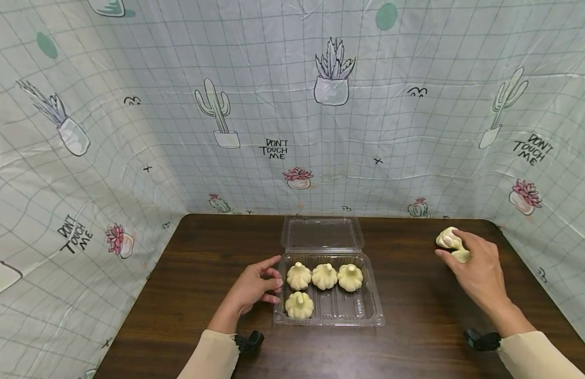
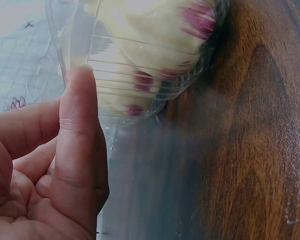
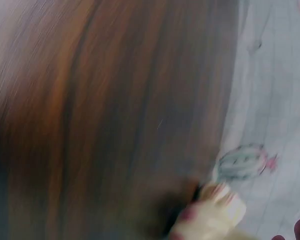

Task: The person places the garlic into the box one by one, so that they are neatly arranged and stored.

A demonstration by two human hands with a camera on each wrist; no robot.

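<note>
A clear plastic clamshell box (image 1: 337,310) lies with its lid (image 1: 323,233) folded back. Inside it, three garlic bulbs line the back row and another garlic bulb (image 1: 299,305) sits at the front left. My left hand (image 1: 254,284) is at the box's left side, fingertips touching its edge; the left wrist view shows the thumb (image 2: 77,135) straight against the clear wall. Far to the right, my right hand (image 1: 479,266) reaches over two more bulbs, thumb and fingers spread around the nearer garlic bulb (image 1: 461,255). The farther garlic bulb (image 1: 448,238) lies just beyond the fingertips.
A dark wooden table (image 1: 216,252) carries everything. Behind it and along both sides hangs a light grid-patterned curtain (image 1: 254,105) with printed cacti, meeting the table's back edge. Black straps (image 1: 248,342) sit on both wrists.
</note>
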